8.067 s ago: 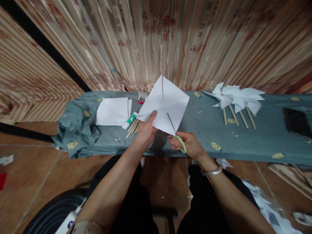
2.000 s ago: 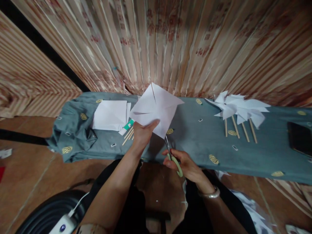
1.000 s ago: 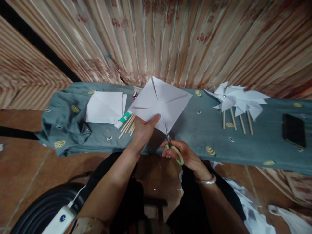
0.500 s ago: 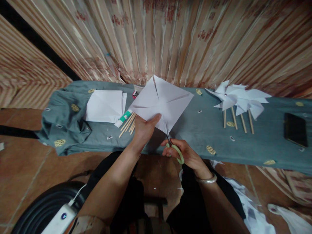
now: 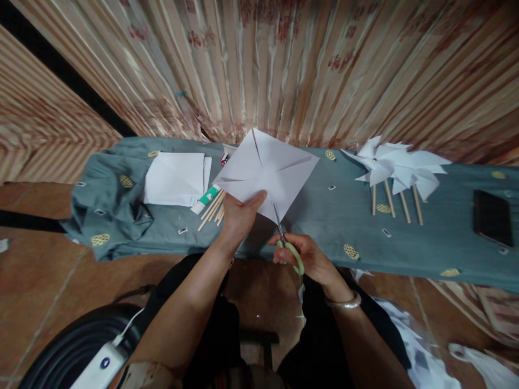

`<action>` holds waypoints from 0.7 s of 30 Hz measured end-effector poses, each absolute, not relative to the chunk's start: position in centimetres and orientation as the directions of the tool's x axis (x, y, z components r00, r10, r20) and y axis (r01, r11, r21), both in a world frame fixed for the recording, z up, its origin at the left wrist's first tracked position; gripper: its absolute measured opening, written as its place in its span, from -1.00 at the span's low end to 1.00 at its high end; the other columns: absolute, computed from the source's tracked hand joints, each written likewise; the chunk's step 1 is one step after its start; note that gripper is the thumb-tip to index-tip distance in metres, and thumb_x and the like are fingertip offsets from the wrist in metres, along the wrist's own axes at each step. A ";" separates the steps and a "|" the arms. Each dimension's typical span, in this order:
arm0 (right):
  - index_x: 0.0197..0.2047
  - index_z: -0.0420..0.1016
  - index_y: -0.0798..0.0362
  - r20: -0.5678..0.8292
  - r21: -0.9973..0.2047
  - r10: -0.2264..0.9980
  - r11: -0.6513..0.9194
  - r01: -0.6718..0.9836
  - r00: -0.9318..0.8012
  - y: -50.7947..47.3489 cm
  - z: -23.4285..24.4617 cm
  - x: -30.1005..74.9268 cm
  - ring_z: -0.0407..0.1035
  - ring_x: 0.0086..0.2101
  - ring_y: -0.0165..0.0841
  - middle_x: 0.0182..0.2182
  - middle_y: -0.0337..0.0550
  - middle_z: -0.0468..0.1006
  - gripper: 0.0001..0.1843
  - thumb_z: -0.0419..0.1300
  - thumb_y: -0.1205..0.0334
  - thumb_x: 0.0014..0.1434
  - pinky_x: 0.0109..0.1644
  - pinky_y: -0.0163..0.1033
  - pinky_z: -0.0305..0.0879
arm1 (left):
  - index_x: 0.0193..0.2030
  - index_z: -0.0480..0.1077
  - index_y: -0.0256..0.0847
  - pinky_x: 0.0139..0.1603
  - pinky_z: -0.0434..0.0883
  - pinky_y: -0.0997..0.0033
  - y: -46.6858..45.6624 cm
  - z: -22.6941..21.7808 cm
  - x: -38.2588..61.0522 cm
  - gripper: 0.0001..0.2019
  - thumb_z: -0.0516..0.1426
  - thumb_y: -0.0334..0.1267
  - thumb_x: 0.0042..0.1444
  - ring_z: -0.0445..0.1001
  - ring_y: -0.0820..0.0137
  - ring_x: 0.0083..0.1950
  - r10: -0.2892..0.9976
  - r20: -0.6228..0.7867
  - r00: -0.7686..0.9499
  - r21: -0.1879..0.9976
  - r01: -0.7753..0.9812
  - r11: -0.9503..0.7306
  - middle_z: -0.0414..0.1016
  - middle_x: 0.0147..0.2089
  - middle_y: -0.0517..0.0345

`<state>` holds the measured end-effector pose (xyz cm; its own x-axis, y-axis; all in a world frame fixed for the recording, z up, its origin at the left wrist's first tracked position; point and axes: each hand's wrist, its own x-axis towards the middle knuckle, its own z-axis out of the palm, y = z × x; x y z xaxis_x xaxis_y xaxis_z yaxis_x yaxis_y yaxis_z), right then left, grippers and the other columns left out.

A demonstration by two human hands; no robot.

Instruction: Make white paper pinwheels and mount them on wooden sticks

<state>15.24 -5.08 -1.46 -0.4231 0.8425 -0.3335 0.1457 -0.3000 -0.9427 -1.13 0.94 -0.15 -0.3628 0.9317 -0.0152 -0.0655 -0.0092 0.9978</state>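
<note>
My left hand (image 5: 240, 215) grips a square white sheet of paper (image 5: 284, 156) near its lower corner, thumb on top. Slits run inward from the sheet's top, left and right corners. My right hand (image 5: 302, 253) has its fingers in the handles of green-handled scissors (image 5: 299, 260). Their blades lie at the bottom corner of the sheet, pointing toward its middle. Left of the sheet rest a stack of white paper (image 5: 175, 178), a green-and-white tube (image 5: 206, 199) and several thin wooden sticks (image 5: 211, 212), partly behind my left hand.
White paper pinwheels (image 5: 405, 162) on wooden sticks lie on the right of the cloth-covered table (image 5: 324, 216). A black phone (image 5: 493, 218) is at the far right. Behind hangs a pleated curtain (image 5: 259, 70). White scraps (image 5: 430, 346) and a coiled black hose (image 5: 68, 346) are below.
The scissors and my right hand have shifted very slightly left. The sheet has also moved a touch left, still in my left hand.
</note>
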 end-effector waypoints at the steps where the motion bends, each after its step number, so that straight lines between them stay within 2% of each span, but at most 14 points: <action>1: -0.23 0.54 0.09 -0.337 -0.942 0.843 -0.306 0.142 -0.419 -5.1 -1.5 15.2 0.34 -0.52 -0.46 -0.52 -0.24 0.55 -0.57 0.34 -0.10 0.01 -0.44 -0.32 0.23 | -0.39 0.47 -0.29 -0.01 0.54 0.14 1.0 -0.1 -1.1 -0.77 0.34 -0.21 -0.15 0.59 0.12 -0.12 0.931 -0.018 -0.365 0.998 -0.066 -0.006 0.61 -0.22 -0.07; 8: -0.26 0.54 0.07 -0.378 -0.925 0.838 -0.354 0.136 -0.394 -5.1 -1.4 14.9 0.34 -0.54 -0.45 -0.56 -0.26 0.52 -0.57 0.37 -0.11 -0.05 -0.48 -0.34 0.23 | -0.47 0.42 -0.26 -0.01 0.54 0.11 1.0 -0.1 -1.2 -0.78 0.35 -0.22 -0.15 0.60 0.10 -0.12 0.921 -0.039 -0.387 0.998 -0.060 0.017 0.60 -0.26 -0.08; 17: -0.27 0.53 0.09 -0.426 -0.903 0.824 -0.414 0.116 -0.373 -5.1 -1.2 14.7 0.29 -0.57 -0.49 -0.60 -0.30 0.49 -0.53 0.40 -0.11 -0.12 -0.51 -0.36 0.19 | -0.37 0.48 -0.32 -0.14 0.56 0.18 0.9 0.4 -1.2 -0.77 0.33 -0.21 -0.13 0.60 0.14 -0.19 0.925 -0.046 -0.377 0.999 -0.042 0.033 0.62 -0.23 -0.09; 21: -0.27 0.52 0.10 -0.426 -0.903 0.826 -0.412 0.118 -0.369 -5.1 -1.2 14.6 0.28 -0.58 -0.49 -0.61 -0.30 0.48 -0.53 0.40 -0.11 -0.11 -0.51 -0.36 0.18 | -0.41 0.47 -0.30 -0.17 0.57 0.20 0.8 0.4 -1.3 -0.78 0.33 -0.20 -0.13 0.60 0.16 -0.21 0.927 -0.046 -0.373 0.999 -0.035 0.035 0.62 -0.24 -0.09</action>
